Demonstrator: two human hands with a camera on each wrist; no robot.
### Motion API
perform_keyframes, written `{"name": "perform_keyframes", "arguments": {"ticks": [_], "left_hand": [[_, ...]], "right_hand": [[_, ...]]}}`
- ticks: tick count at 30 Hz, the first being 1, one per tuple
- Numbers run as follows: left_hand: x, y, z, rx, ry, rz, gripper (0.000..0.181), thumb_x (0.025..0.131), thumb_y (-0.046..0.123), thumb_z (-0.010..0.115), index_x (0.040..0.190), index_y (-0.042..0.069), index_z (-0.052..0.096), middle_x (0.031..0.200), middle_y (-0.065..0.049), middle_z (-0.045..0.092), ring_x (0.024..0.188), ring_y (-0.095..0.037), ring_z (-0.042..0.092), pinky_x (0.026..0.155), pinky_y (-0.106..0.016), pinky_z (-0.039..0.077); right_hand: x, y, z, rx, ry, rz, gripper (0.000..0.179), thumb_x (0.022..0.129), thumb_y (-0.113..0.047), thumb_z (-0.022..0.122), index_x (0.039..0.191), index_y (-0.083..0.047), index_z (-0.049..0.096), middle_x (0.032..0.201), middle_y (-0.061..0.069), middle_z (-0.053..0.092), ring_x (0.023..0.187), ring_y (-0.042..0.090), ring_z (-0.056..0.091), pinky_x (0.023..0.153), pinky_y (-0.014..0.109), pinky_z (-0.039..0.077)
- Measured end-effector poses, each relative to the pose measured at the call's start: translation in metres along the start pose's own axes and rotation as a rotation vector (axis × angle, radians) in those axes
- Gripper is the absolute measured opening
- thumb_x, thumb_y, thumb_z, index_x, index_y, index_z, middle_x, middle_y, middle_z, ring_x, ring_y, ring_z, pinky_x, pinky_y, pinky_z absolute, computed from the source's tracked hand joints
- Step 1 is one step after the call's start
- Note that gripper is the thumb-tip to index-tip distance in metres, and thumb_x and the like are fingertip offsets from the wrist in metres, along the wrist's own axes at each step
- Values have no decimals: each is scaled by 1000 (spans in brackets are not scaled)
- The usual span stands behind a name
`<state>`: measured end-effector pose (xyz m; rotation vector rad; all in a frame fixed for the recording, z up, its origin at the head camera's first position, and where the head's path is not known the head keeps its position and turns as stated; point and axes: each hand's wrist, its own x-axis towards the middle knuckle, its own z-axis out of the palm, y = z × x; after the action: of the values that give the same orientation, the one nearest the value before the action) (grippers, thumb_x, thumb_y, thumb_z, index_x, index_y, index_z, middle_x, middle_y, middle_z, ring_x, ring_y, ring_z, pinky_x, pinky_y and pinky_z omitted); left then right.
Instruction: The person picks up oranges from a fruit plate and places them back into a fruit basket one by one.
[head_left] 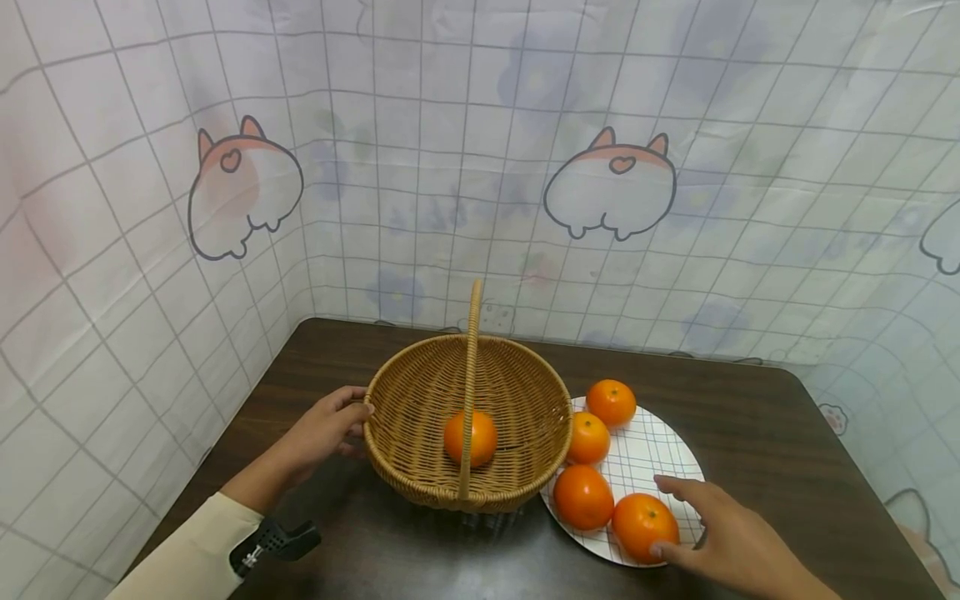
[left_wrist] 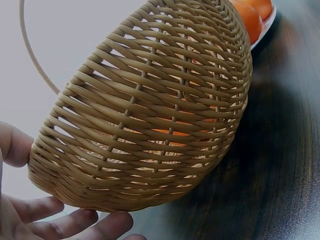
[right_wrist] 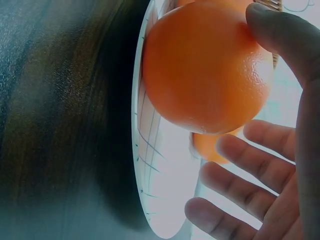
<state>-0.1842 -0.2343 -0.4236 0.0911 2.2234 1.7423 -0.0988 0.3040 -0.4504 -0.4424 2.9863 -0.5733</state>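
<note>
A woven wicker basket (head_left: pixel 405 483) with a tall arched handle stands on the table, one orange (head_left: pixel 482 439) lying inside it. My left hand (head_left: pixel 330 429) holds the basket's left rim, thumb at the edge and fingers against the outer weave (left_wrist: pixel 140 100). To the right, a round white plate with a grid pattern (head_left: pixel 645 442) bears several oranges. My right hand (head_left: pixel 731 533) is at the nearest orange (head_left: pixel 645 527), its thumb right at the fruit's surface. The other fingers (right_wrist: pixel 240 195) spread apart beside that orange (right_wrist: pixel 205 70) in the right wrist view.
The dark wooden table (head_left: pixel 780 450) reaches back to a wall sheet (head_left: pixel 420 167) printed with grid lines and cartoon animals. The plate's left edge lies close to the basket, partly hidden behind it. A black wrist strap (head_left: pixel 273 542) sits on the left sleeve.
</note>
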Motion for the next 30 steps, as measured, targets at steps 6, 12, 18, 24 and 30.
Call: {"name": "perform_keyframes", "arguments": {"ticks": [6,12,18,24,30], "left_hand": [[-1,1,1,0,9,-2,54,108,26,49,153,-2,35,138,-28,51,113,-36,64,84,-54,59],[-1,1,2,-5,11,2,55,108,25,49,153,-3,34,136,-29,51,111,-36,64,83,-52,59],[0,0,1,-11,17,-7,55,108,25,50,153,-2,35,136,-27,52,109,-33,65,84,-53,59],[0,0,1,-6,19,-3,56,107,26,50,153,-2,35,135,-27,52,109,-34,64,83,-53,59],[-1,1,2,-11,17,-5,56,108,25,50,153,-2,34,137,-28,52,111,-36,64,83,-53,59]], "right_hand": [[1,-2,2,30,-36,39,88,71,-70,82,140,-19,61,138,10,61,123,37,59,92,62,52],[2,-5,3,37,-87,82,91,69,-70,83,141,-20,60,138,8,61,123,36,59,94,63,51],[3,-6,3,29,-122,114,90,68,-69,84,141,-23,61,136,10,62,120,36,60,91,63,52],[4,-6,2,32,-132,135,84,68,-67,85,137,-24,62,133,9,63,118,35,61,91,65,51],[6,-3,2,19,-96,107,81,69,-65,86,134,-22,64,131,10,64,115,34,62,90,64,52]]}}
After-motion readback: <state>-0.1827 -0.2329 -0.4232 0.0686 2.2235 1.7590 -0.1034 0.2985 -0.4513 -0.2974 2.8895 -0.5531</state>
